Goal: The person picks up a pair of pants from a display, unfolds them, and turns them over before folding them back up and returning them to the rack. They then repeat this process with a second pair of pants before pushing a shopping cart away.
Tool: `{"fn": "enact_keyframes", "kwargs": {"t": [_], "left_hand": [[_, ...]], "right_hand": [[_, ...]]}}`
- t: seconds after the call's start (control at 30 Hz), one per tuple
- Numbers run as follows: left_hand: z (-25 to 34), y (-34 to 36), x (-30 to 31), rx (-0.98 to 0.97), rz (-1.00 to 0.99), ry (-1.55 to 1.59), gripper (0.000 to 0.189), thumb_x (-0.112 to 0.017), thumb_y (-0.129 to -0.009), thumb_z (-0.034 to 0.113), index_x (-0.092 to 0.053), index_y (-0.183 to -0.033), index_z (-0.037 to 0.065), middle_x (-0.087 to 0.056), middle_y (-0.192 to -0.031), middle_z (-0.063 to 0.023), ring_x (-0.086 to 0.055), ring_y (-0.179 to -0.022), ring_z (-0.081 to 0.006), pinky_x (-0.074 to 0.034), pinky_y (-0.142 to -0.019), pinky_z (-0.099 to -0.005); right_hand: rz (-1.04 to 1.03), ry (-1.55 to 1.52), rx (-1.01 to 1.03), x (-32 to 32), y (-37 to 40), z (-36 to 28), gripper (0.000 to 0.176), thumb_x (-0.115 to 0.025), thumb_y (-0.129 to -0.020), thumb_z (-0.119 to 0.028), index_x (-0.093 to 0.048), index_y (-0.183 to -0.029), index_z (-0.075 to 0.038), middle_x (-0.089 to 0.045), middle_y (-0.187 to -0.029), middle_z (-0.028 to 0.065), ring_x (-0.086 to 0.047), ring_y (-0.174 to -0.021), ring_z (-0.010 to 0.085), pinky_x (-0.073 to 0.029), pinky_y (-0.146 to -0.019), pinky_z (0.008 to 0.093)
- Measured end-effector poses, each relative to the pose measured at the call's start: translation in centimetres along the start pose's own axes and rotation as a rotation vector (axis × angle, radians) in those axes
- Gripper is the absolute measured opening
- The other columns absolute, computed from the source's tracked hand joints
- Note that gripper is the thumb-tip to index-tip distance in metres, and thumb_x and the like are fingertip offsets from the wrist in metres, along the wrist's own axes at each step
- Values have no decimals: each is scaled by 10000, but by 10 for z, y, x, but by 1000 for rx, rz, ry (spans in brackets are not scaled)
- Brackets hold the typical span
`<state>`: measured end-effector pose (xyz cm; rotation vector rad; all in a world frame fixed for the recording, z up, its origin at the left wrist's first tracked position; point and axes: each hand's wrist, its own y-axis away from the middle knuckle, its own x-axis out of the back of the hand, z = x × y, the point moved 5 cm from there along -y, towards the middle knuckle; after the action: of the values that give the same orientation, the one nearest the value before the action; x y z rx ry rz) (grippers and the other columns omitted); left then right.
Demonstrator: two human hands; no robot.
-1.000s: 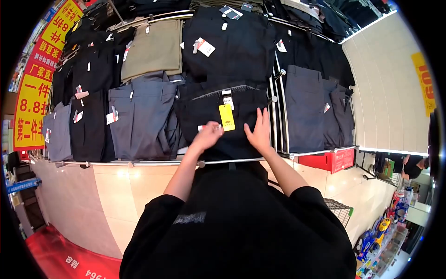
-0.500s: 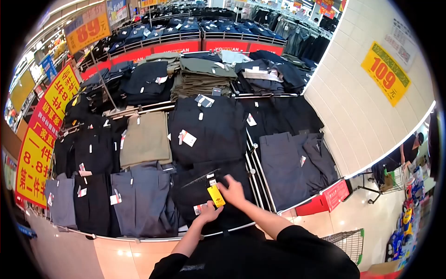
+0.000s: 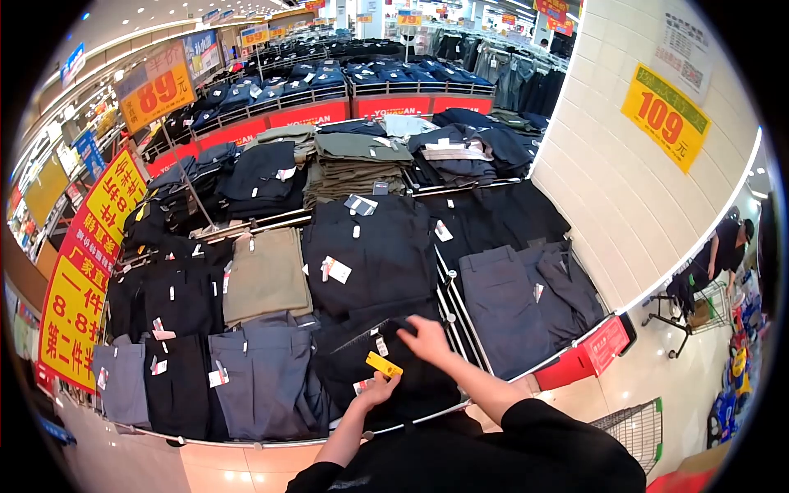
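Black trousers (image 3: 411,394) lie folded at the front of the display, right in front of me. A yellow tag (image 3: 384,365) is pinched in the fingers of my left hand (image 3: 376,391), just above the cloth. My right hand (image 3: 427,341) grips the dark waistband at its right side, fingers closed on the fabric. Between the hands a small white label (image 3: 380,345) shows near the waistband. A white and red tag (image 3: 362,386) lies on the trousers, left of my left hand.
Grey trousers (image 3: 263,386) lie to the left, khaki trousers (image 3: 267,275) behind them. Metal rails (image 3: 460,320) divide off more grey trousers (image 3: 501,304) on the right. A white wall (image 3: 608,164) stands at the right. A shopping cart (image 3: 633,431) is at lower right; another person (image 3: 727,246) stands beyond.
The yellow tag has turned from upright to a flatter slant in my left hand. My right hand has moved slightly right, onto the waistband edge. The view has shifted a little upward.
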<state>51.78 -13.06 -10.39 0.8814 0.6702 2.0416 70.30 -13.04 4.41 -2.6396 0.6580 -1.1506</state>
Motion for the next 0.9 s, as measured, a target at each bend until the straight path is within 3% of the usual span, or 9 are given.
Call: {"fn": "enact_keyframes", "kwargs": {"t": [0.03,0.07,0.1,0.2,0.27,0.37,0.6,0.73,0.9], "left_hand": [[-1,-3,-1,7,-47,0,838,-480,-892,675,-293,-1387,26,-510,-1322,-176,-561,-1140,-304,-506,-884,-385],[6,7,2,2,-73,53,913,-492,-847,722,-313,-1403,20,-495,-1333,-244,-514,-1216,-350,-505,-891,-395],[9,8,4,32,-109,82,883,-500,-864,697,-284,-1401,30,-465,-1356,-193,-496,-1223,-312,-491,-913,-434],[8,5,5,58,-183,123,865,-512,-882,669,-227,-1412,48,-435,-1353,-132,-467,-1219,-264,-458,-958,-491],[10,7,5,70,-202,178,860,-519,-881,665,-229,-1408,51,-441,-1320,-136,-472,-1195,-269,-441,-979,-496],[9,6,6,82,-200,200,888,-525,-874,670,-209,-1423,49,-417,-1363,-154,-462,-1224,-287,-436,-985,-492],[9,1,2,178,-108,141,946,-543,-859,675,-173,-1462,46,-366,-1441,-155,-427,-1285,-299,-420,-1009,-510],[10,2,5,154,-171,101,978,-515,-862,688,-148,-1484,29,-314,-1505,-184,-395,-1339,-333,-461,-979,-465],[16,9,6,129,-246,170,965,-544,-866,654,-122,-1501,61,-321,-1497,-144,-388,-1339,-304,-435,-990,-501]], "right_hand": [[-18,15,-194,8,-3,21,308,-736,-805,-254,-657,-1020,-49,-679,-818,139,-669,-752,309,-521,-671,391],[-36,44,-261,12,-3,34,360,-738,-799,-243,-628,-1084,-52,-669,-797,113,-664,-746,280,-521,-689,382],[-74,51,-326,14,1,46,392,-731,-801,-241,-601,-1122,-56,-664,-808,108,-661,-766,280,-519,-700,389],[-113,139,-266,11,24,47,571,-741,-781,-303,-508,-1217,-18,-645,-1028,235,-633,-982,387,-503,-859,455],[-309,189,-375,-2,42,50,777,-740,-781,-359,-394,-1329,69,-582,-1153,314,-571,-1108,435,-470,-956,462],[-401,190,-506,-4,59,56,877,-737,-783,-377,-326,-1398,94,-531,-1249,326,-537,-1175,437,-455,-991,447],[-329,125,-591,-3,60,89,765,-733,-784,-408,-473,-1333,58,-568,-1279,275,-564,-1183,392,-453,-1001,412],[-171,-185,-668,5,46,77,737,-766,-775,-415,-521,-1300,40,-634,-1140,218,-623,-1061,304,-482,-926,368],[-46,-141,-698,-11,43,74,694,-737,-791,-442,-566,-1248,52,-643,-1155,238,-622,-1093,339,-485,-929,386]]}}
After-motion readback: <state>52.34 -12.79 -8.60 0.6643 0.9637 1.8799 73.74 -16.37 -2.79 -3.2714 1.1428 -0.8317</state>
